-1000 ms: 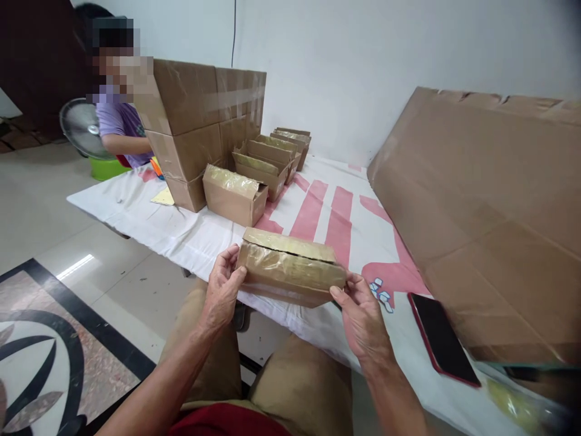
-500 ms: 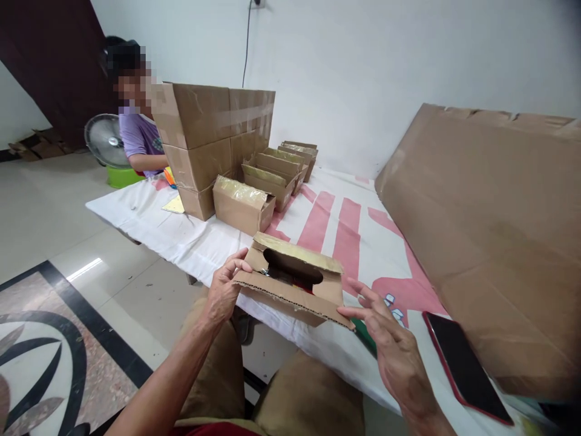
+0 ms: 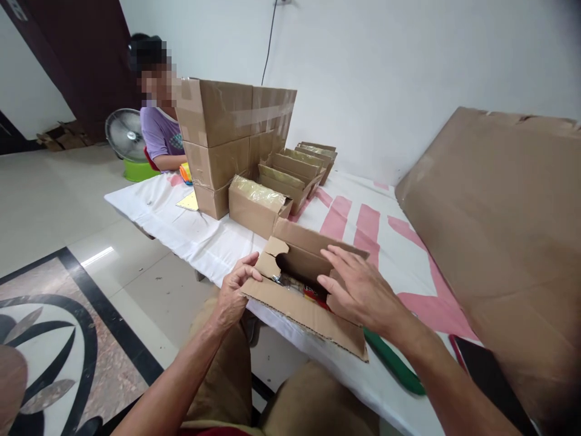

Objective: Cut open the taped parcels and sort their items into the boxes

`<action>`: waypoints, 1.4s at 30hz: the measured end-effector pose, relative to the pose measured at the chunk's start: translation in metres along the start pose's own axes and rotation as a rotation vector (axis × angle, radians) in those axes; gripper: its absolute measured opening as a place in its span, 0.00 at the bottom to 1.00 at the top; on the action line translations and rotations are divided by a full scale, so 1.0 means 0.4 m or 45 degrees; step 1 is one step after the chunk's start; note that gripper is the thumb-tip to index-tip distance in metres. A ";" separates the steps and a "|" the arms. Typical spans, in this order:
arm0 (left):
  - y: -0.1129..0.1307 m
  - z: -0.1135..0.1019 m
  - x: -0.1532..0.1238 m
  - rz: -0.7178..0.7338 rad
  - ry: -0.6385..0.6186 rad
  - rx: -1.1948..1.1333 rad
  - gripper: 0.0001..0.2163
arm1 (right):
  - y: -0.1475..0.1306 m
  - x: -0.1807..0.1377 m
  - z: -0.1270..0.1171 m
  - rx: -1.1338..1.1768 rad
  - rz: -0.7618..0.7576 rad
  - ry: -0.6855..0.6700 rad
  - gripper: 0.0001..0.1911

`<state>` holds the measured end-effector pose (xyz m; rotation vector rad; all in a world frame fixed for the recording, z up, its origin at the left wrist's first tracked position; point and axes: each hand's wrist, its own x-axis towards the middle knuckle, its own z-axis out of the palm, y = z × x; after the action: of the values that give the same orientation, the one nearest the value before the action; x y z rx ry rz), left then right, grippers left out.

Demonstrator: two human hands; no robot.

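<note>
A small cardboard box (image 3: 305,315) sits at the table's near edge with its flaps raised and spread. Inside it lie a red packet (image 3: 314,295) with lettering and something clear and shiny. My left hand (image 3: 236,289) grips the box's left end, thumb and fingers around the edge by the side flap. Over the right end reaches my right hand (image 3: 356,289), its fingers stretched out and apart near the far flap. That hand hides the right side flap in part, and whether its fingertips touch the flap I cannot tell.
Beyond are a single box (image 3: 256,209), a row of open boxes (image 3: 290,181) and a taped box stack (image 3: 222,115). A person (image 3: 158,139) sits behind the stack. At right lie a green object (image 3: 394,363), a phone (image 3: 488,381) and a large cardboard sheet (image 3: 499,212).
The box's flaps have opened wider, showing more of the red packet. My right hand has moved from the near flap's corner up and across the box's right end. The view has shifted left.
</note>
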<state>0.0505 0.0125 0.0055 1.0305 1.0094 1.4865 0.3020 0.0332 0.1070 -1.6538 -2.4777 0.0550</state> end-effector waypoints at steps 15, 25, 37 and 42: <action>-0.015 0.010 0.004 0.029 -0.008 -0.074 0.14 | -0.019 0.068 0.009 -0.022 -0.260 -0.104 0.17; -0.024 0.013 0.010 0.055 -0.027 -0.048 0.11 | -0.047 0.125 0.040 0.064 -0.219 -0.719 0.12; 0.004 0.018 0.005 0.039 0.040 0.083 0.03 | 0.028 0.060 -0.012 0.446 -0.065 0.024 0.16; 0.010 0.003 0.004 0.058 -0.026 0.109 0.05 | 0.058 0.021 -0.105 1.193 0.327 0.224 0.13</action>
<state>0.0506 0.0137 0.0097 1.1339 1.0489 1.4770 0.3267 0.0473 0.1466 -1.4109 -1.6446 0.8960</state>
